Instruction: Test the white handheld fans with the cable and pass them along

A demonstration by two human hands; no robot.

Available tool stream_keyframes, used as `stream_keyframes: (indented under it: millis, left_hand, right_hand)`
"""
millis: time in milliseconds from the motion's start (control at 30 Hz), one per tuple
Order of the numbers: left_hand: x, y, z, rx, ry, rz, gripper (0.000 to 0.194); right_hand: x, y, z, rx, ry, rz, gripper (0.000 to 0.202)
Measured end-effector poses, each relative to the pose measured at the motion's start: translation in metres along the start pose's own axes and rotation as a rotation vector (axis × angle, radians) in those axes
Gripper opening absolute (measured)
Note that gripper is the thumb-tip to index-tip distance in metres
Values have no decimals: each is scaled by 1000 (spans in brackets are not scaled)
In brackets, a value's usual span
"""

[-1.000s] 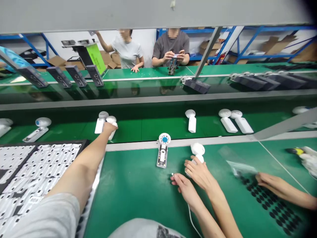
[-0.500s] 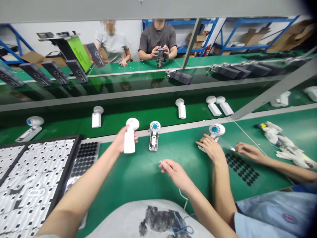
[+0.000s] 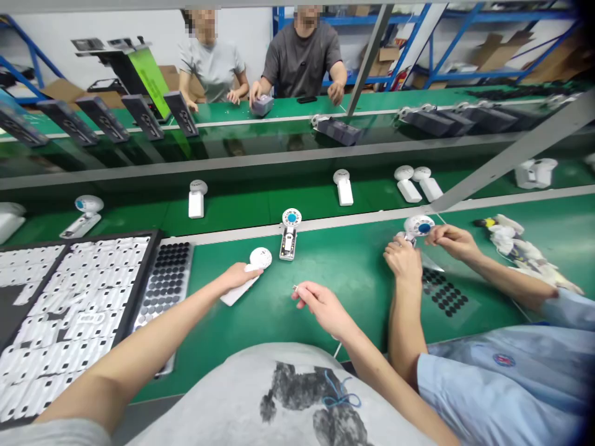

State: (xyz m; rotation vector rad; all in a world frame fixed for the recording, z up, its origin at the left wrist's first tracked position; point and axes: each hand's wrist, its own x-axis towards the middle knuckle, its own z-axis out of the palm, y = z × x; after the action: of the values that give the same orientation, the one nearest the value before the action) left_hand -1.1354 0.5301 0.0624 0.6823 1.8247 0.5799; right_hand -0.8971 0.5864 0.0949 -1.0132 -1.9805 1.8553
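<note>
Gripping a white fan (image 3: 238, 292) in the left hand (image 3: 240, 276), pinching a plug (image 3: 295, 287) in the right hand (image 3: 321, 302), near an uncovered fan (image 3: 288, 240) by the far edge of the worktop (image 3: 218, 341).

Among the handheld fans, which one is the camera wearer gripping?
The closed-handled fan in the wearer's left hand. The fan with exposed innards, just beyond, is untouched; another fan is in a co-worker's hand; fans on the green strip lie unheld.
</note>
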Motion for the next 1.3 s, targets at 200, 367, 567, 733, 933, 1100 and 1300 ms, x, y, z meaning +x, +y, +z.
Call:
stream_keyframes:
  millis: [200,367,567,733,933,1100,1300]
  left_hand:
    - [-17,4,20,-417,-293,-108,37]
    - [-24,3,34,-854,-485,-121,31]
    - [-40,24,48,-682,-380,125,43]
    - [-51,35,57,-734,-303,184,36]
    - [-60,39,60,-738,-255,191,37]
    - [-58,38,61,-616,-176,236,41]
    - [-63,42,62,-613,-167,170,40]
  right_hand:
    - [-2,3,0,-79,42,-29,29]
    - [-7,-2,3,-178,35,-64,26]
    - [-14,-14,12,-312,39,-78,26]
    - [-14,-15,17,-314,38,-105,26]
    - [-12,-14,20,-306,33,-117,26]
    - [-12,-12,22,-448,7,-99,28]
    - [-12,-10,29,-361,-29,-68,28]
